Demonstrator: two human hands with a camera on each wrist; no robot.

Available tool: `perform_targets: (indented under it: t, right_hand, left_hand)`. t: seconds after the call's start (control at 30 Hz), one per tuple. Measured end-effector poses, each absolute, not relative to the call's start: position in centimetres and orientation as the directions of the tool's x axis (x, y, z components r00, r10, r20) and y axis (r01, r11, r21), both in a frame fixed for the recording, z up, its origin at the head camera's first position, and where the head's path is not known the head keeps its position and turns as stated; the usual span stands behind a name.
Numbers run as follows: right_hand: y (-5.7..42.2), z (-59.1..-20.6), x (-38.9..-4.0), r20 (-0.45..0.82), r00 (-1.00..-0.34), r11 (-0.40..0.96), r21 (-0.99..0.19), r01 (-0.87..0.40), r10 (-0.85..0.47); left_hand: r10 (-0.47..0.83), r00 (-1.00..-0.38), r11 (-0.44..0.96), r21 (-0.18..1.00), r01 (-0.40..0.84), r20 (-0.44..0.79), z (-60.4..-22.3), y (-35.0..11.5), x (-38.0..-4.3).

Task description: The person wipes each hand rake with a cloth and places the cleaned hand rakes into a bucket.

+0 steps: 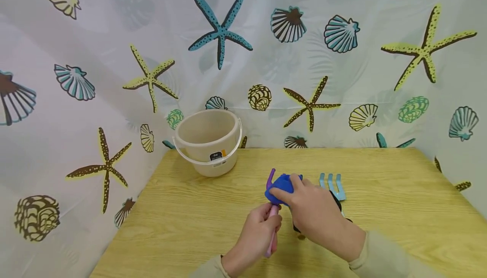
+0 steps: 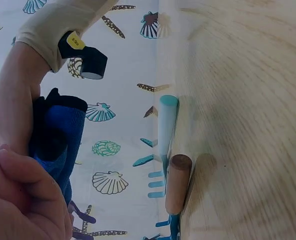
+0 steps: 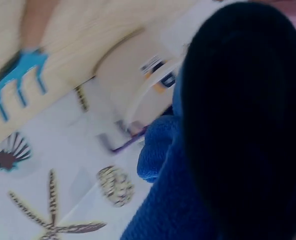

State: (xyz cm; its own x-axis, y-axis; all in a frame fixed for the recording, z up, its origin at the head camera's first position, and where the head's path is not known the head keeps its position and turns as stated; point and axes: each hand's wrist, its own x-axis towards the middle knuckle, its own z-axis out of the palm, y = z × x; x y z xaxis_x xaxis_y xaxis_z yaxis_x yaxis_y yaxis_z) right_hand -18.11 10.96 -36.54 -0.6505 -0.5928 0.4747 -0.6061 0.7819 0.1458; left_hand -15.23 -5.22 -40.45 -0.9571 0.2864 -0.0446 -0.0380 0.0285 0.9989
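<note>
- Two beige sleeves (image 1: pixel 388 257) were nearest the head camera; one black wrist camera (image 2: pixel 93 64) was on the right arm.
- Left hand (image 1: pixel 258 224): fingers closed round the pink handle of one hand rake (image 1: pixel 274 211).
- Right hand (image 1: pixel 313 206): fingers bent, gripping one blue cloth (image 1: pixel 279 188), bunched against the rake's prong end; couldn't tell if it wrapped all round.
- Cloth: soft, plush pile, folded.
- Rake: slim pink handle, bent purple prongs partly hidden. Held up over the table (image 1: pixel 171 227), nearer than the bucket. Long axis ran mostly away from the person, butt end nearest, prongs toward the backdrop.
- Two more rakes were on the table: pale-teal-handled rake (image 2: pixel 168 125) and wooden-handled rake (image 2: pixel 178 192), the latter with three blue tines.
- One bucket (image 1: pixel 205 155): beige, round, pale bail hanging across its front, labelled.
- Table was wood-grained; backdrop (image 1: pixel 258 66) printed with shells and starfish.
</note>
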Motion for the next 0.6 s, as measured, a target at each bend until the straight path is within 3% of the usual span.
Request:
perform_targets:
  t: [0.6]
  right_hand:
    - [10.9,-35.5,-20.9,0.402,-0.706,0.808,0.189,-0.558,-0.583]
  left_hand:
    - [0.290,-0.956,0.143,0.990,-0.006,-0.048,-40.7,-4.8,-15.0]
